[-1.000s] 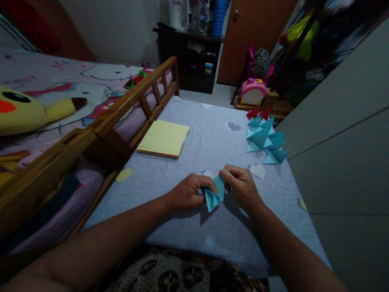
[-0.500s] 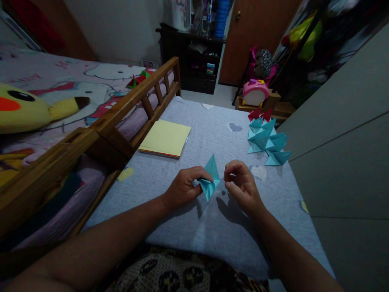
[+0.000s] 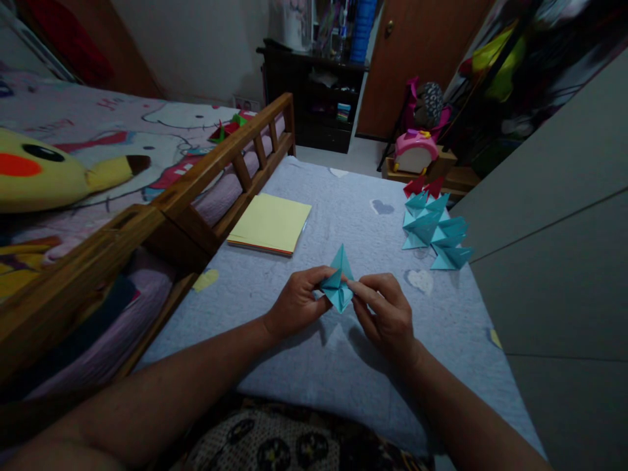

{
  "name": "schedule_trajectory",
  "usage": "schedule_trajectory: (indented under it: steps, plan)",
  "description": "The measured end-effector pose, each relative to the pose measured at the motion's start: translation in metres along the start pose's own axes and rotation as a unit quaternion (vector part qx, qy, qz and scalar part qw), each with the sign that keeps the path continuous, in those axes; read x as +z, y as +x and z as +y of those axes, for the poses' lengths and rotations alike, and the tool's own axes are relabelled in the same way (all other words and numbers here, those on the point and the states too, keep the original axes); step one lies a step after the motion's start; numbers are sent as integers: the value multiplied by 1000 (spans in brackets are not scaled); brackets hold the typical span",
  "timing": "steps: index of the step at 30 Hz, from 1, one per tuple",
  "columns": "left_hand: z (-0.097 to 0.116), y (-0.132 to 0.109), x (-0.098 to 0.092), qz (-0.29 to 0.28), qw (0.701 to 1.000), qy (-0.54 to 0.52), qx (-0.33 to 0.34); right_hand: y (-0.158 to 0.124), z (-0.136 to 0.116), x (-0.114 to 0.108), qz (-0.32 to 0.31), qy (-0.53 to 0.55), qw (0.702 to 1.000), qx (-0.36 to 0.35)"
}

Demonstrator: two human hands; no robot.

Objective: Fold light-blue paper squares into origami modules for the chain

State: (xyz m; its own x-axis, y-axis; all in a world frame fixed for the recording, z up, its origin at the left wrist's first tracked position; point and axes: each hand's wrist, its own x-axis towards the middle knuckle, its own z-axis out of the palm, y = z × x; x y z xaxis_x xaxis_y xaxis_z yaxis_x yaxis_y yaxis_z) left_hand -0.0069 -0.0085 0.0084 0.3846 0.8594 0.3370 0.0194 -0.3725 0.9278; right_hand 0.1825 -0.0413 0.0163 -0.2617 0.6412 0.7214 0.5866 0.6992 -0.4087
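Observation:
Between my hands, above the bed, is a light-blue piece of folded origami paper (image 3: 339,292) with one point facing away from me and a folded flap toward me. My left hand (image 3: 300,297) pinches its left side between thumb and fingers. On its right edge are the fingers of my right hand (image 3: 385,311), closed on the paper; their tips are partly hidden behind it. Several finished light-blue folded paper pieces (image 3: 432,229) stand together at the far right, with red folded paper (image 3: 422,188) behind them.
A stack of square paper (image 3: 269,224), yellow on top, lies at the left by the wooden bed rail (image 3: 220,154). Beyond the rail, a yellow plush toy (image 3: 44,173) rests on another bed. A pale cabinet (image 3: 559,261) borders the right side.
My right hand has moved left from beside the folded paper and taken hold of its right edge. The near flap of the paper now stands more open. My left hand keeps its grip.

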Motion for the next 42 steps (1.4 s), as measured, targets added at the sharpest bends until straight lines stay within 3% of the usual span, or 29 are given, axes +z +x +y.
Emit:
schedule_trajectory:
  steps: [25, 42]
  plan:
    - [2, 1, -1, -6, 998, 49, 38, -1, -2, -1, -2, 20, 1000, -5]
    - [3, 3, -2, -28, 997, 51, 46, 3, -8, -1, 7, 42, 999, 32]
